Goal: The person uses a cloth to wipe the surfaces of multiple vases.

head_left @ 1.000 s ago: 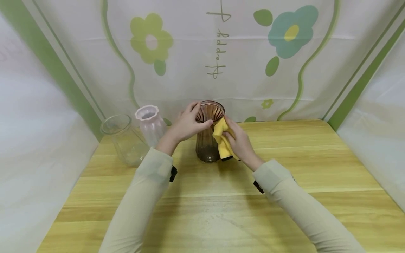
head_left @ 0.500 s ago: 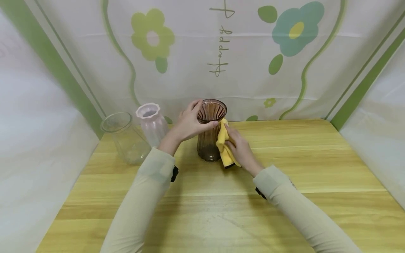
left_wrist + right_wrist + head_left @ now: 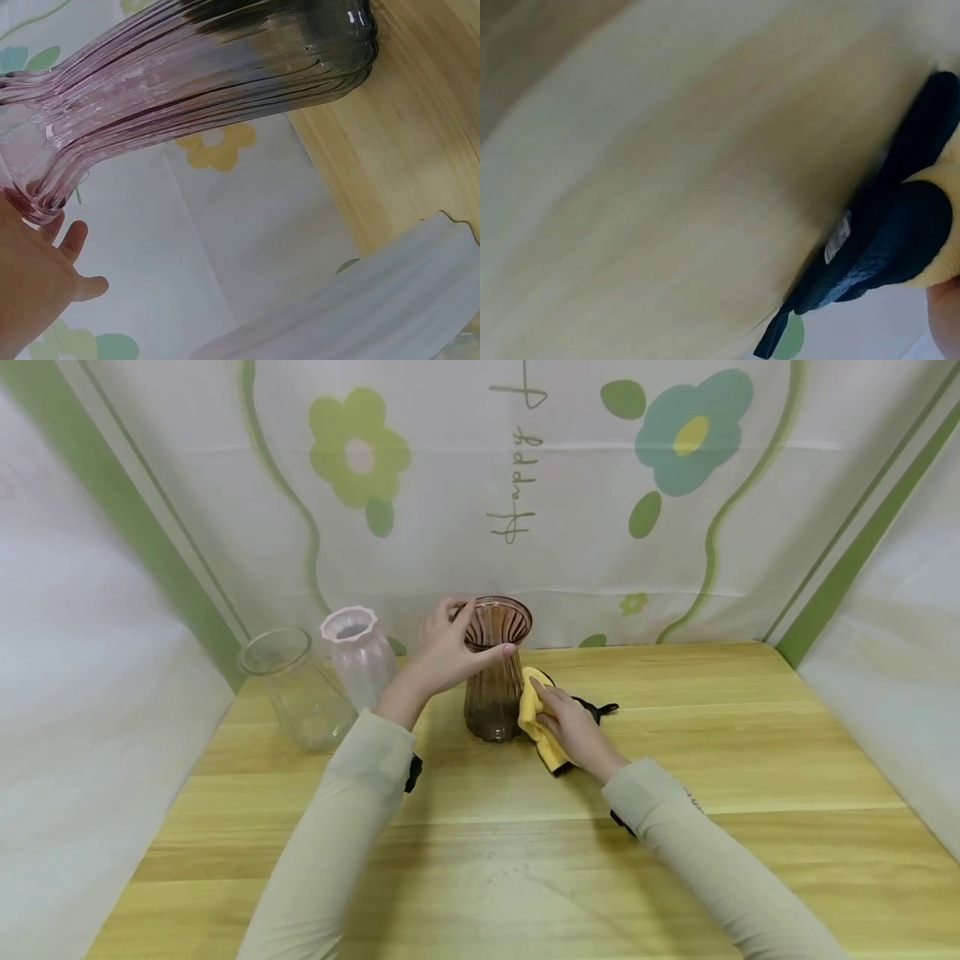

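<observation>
A ribbed brown-pink glass vase (image 3: 493,697) stands upright on the table. My left hand (image 3: 444,658) grips it by the flared rim, thumb across the near side and fingers at the far left. In the left wrist view the vase (image 3: 225,82) crosses the upper part, with the left hand (image 3: 34,281) at its rim. My right hand (image 3: 579,731) holds a bunched yellow cloth (image 3: 534,706) against the lower right side of the vase. The dark side of the cloth (image 3: 896,236), with its loop, shows in the right wrist view; that view is blurred.
Left of the left hand stand a pale pink vase (image 3: 362,664) with a scalloped rim and a clear glass vase (image 3: 281,689). A wood-grain table (image 3: 510,877) lies under everything. Behind it hangs a white curtain (image 3: 442,510) printed with flowers.
My right hand has moved the cloth down the right side of the vase, from just under the rim to the lower body. The left hand stays at the rim.
</observation>
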{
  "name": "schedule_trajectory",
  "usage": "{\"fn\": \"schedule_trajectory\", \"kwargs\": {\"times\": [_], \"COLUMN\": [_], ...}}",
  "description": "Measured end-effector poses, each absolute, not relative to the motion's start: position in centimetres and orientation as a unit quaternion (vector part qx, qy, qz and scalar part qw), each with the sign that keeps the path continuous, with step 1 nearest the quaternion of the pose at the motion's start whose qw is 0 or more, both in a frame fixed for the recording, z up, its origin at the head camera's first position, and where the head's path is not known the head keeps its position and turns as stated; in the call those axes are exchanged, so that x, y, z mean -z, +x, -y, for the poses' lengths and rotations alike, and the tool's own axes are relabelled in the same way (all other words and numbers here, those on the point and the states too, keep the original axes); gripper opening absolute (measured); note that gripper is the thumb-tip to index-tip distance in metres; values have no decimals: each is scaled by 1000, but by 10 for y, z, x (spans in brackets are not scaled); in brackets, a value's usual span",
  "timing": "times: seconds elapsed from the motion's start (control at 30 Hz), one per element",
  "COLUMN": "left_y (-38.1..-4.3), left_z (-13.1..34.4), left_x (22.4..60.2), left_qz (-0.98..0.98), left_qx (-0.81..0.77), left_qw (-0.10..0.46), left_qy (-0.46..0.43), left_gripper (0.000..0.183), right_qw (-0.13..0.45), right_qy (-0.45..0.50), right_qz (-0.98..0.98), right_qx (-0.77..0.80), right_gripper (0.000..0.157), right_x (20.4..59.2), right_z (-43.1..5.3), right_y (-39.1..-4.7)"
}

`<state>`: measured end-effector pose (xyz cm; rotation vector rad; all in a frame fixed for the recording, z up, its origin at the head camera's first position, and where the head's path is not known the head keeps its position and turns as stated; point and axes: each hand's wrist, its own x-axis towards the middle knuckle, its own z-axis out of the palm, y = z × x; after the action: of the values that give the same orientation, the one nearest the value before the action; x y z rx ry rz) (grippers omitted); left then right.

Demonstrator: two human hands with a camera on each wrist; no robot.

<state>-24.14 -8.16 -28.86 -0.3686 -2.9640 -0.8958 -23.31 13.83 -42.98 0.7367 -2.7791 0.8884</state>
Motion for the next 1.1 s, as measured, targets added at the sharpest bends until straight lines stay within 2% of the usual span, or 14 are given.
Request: {"fn": "schedule_trajectory", "kwargs": {"times": [0.3,0.63,1.1], "left_y": [-242,-243,-241], "left_z": [84,87,80], "left_x": [286,287,288], "left_qz": [958,949,943], "left_qx": [255,276,310], "left_qw": [20,-24,-5], "left_qy": [-131,-153,-122], "left_gripper": [96,91,104], "right_qw": [101,178,152], "right_qy": [236,221,249], "right_qz": [901,854,874], "right_qx": [-350,-436,-389], "right_gripper": [61,61,60], "right_x": [401,376,397], "right_z": [-125,-111,-119], "right_y": [-237,-232,-233]}}
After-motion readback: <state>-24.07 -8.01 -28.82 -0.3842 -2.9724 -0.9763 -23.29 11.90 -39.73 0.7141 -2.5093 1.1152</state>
